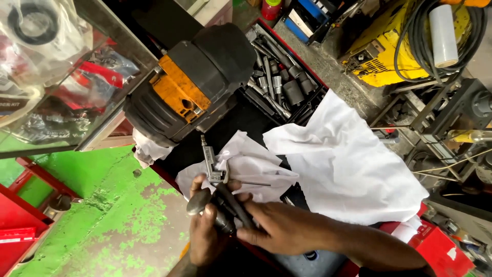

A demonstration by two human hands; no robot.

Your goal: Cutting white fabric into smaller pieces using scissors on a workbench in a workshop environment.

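— Two hands meet at the near edge of the red tool cart (441, 251). What do they hold?

— The left hand (205, 233) is clenched around a dark cylindrical tool (225, 208) with a rounded metal end. The right hand (279, 225) grasps the same tool from the other side, with its fingers wrapped over the black shaft.

— Where is this tool exactly?

— It is between both hands, just above the near edge of the cart and touching a crumpled white cloth (251, 164). A small metal adjustable wrench (211, 165) stands out from above the thumbs and lies over that cloth. I cannot tell which hand holds it.

— What else is on the cart?

— A large black and orange power tool (192, 82) rests at the far left corner. Beside it, along the far edge, a tray of sockets and extension bars (282, 77) is open. A bigger white cloth (348, 159) covers the right side.

— And around the cart?

— A green painted floor (113, 215) is on the left, and a yellow machine with black cables (405, 46) is far on the right.
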